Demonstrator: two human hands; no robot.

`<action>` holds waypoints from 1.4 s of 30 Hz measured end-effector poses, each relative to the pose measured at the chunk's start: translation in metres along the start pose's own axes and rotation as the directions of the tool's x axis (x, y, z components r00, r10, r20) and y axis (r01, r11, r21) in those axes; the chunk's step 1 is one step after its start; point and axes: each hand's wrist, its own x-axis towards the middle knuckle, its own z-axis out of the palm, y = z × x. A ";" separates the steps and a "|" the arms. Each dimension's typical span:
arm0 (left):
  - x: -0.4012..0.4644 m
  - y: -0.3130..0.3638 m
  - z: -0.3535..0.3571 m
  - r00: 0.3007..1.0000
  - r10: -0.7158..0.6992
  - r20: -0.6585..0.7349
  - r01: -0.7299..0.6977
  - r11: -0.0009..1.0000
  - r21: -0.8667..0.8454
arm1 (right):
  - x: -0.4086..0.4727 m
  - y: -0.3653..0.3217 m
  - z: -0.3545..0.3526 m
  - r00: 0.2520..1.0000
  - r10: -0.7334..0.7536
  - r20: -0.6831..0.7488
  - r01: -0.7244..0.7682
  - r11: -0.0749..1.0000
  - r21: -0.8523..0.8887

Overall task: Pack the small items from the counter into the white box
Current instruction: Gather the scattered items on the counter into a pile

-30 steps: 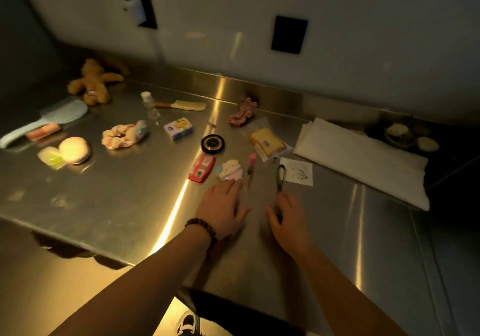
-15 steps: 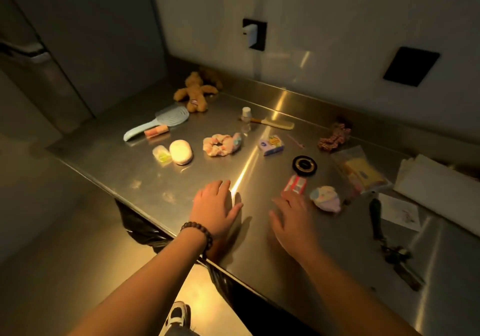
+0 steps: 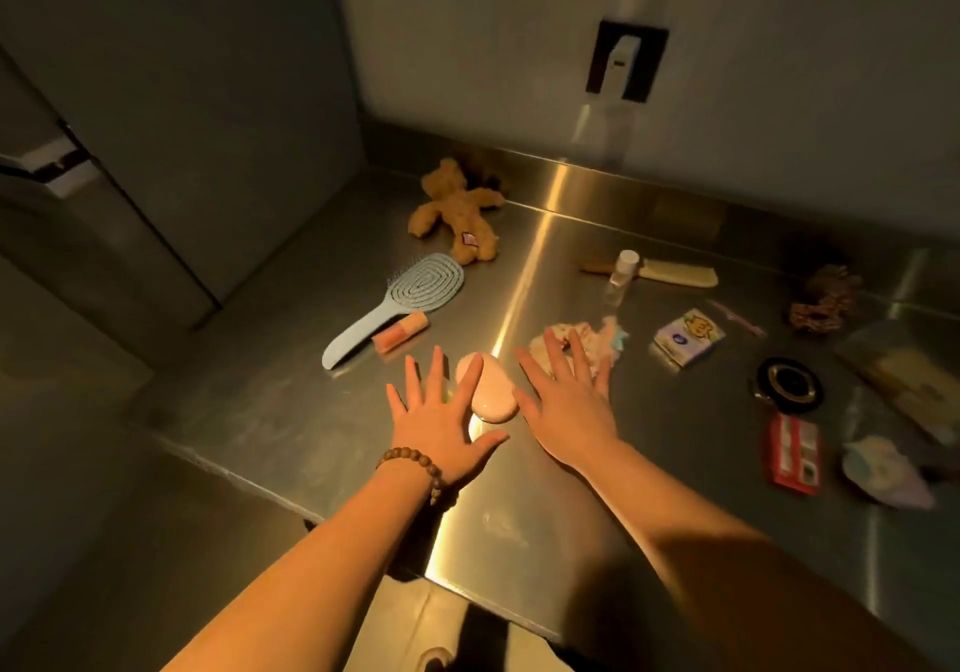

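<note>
Both my hands hover flat over the steel counter (image 3: 571, 505) with fingers spread and nothing in them. My left hand (image 3: 441, 416), with a bead bracelet at the wrist, covers the left edge of a pink oval case (image 3: 493, 390). My right hand (image 3: 566, 406) has its fingertips over a pastel scrunchie (image 3: 592, 336). Small items lie around: a blue hairbrush (image 3: 405, 302), an orange tube (image 3: 400, 331), a teddy bear (image 3: 457, 211), a small bottle (image 3: 621, 276), a cream comb (image 3: 670, 273), a tissue packet (image 3: 688, 344). The white box is out of view.
To the right lie a black round compact (image 3: 789, 385), a red card (image 3: 794, 455), a pastel pouch (image 3: 883, 471), a dark scrunchie (image 3: 826, 297) and a clear bag (image 3: 909, 380). The counter's front edge runs diagonally below my wrists. A grey cabinet (image 3: 182, 125) stands at the left.
My view and both hands have swung left along the counter, from the compact and red card to the pink case and pastel scrunchie. Both hands stay empty.
</note>
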 end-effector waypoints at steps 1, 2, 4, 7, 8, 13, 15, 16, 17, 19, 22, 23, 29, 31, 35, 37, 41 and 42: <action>0.004 0.000 0.002 1.000 0.023 -0.010 -0.023 1.000 0.004 | 0.006 0.002 0.003 1.000 0.025 0.012 -0.025 0.999 -0.024; 0.009 0.001 0.002 0.999 0.047 -0.018 -0.047 0.999 0.000 | 0.011 0.005 0.005 0.999 0.048 0.024 -0.047 0.998 -0.050; 0.018 0.006 0.003 0.995 0.094 -0.024 -0.094 0.996 -0.007 | 0.015 0.014 0.008 0.995 0.090 0.041 -0.087 0.993 -0.076; 0.031 0.020 0.006 0.989 0.149 -0.015 -0.150 0.989 -0.017 | 0.013 0.033 0.009 0.990 0.133 0.052 -0.129 0.990 -0.062; 0.036 0.027 0.008 0.985 0.170 -0.010 -0.170 0.985 -0.021 | 0.011 0.042 0.009 0.988 0.148 0.049 -0.145 0.988 -0.060; 0.061 0.074 0.019 0.962 0.272 0.022 -0.272 0.962 -0.004 | -0.010 0.099 0.011 0.965 0.252 0.070 -0.251 0.968 -0.018; 0.071 0.096 0.024 0.955 0.296 0.034 -0.296 0.955 -0.003 | -0.016 0.124 0.011 0.951 0.295 0.091 -0.297 0.955 0.007; 0.076 0.108 0.026 0.951 0.307 0.039 -0.307 0.952 -0.004 | -0.019 0.136 0.011 0.948 0.303 0.098 -0.306 0.952 0.011; 0.081 0.119 0.027 0.947 0.319 0.043 -0.320 0.948 -0.002 | -0.021 0.147 0.010 0.948 0.301 0.101 -0.304 0.953 0.007; 0.090 0.141 0.029 0.938 0.344 0.050 -0.344 0.939 0.002 | -0.024 0.167 0.010 0.953 0.289 0.089 -0.289 0.957 -0.006; 0.102 0.170 0.033 0.928 0.367 0.068 -0.368 0.930 0.005 | -0.024 0.188 0.010 0.957 0.284 0.049 -0.285 0.959 -0.001; 0.106 0.179 0.034 0.925 0.373 0.076 -0.374 0.927 0.006 | -0.024 0.193 0.010 0.958 0.284 0.038 -0.284 0.959 0.003; 0.117 0.198 0.035 0.917 0.387 0.095 -0.391 0.920 0.023 | -0.025 0.203 0.003 0.950 0.308 -0.049 -0.302 0.948 0.102; 0.114 0.193 0.030 0.926 0.372 0.059 -0.371 0.928 -0.015 | -0.021 0.198 -0.004 0.952 0.303 -0.051 -0.295 0.948 0.122; 0.104 0.163 0.009 0.968 0.251 -0.030 -0.252 0.966 -0.055 | -0.012 0.162 -0.018 0.983 0.155 -0.101 -0.133 0.972 0.193; 0.095 0.133 -0.003 0.980 0.171 -0.100 -0.174 0.984 -0.029 | -0.002 0.136 -0.021 0.991 0.063 -0.118 -0.032 0.968 0.249; 0.081 0.052 -0.024 0.987 -0.047 -0.156 0.058 0.996 0.064 | 0.040 0.077 -0.022 0.994 -0.073 -0.077 0.090 0.963 0.253; 0.079 0.030 -0.028 0.982 -0.113 -0.154 0.127 0.989 0.080 | 0.054 0.061 -0.022 0.993 -0.096 -0.062 0.108 0.961 0.253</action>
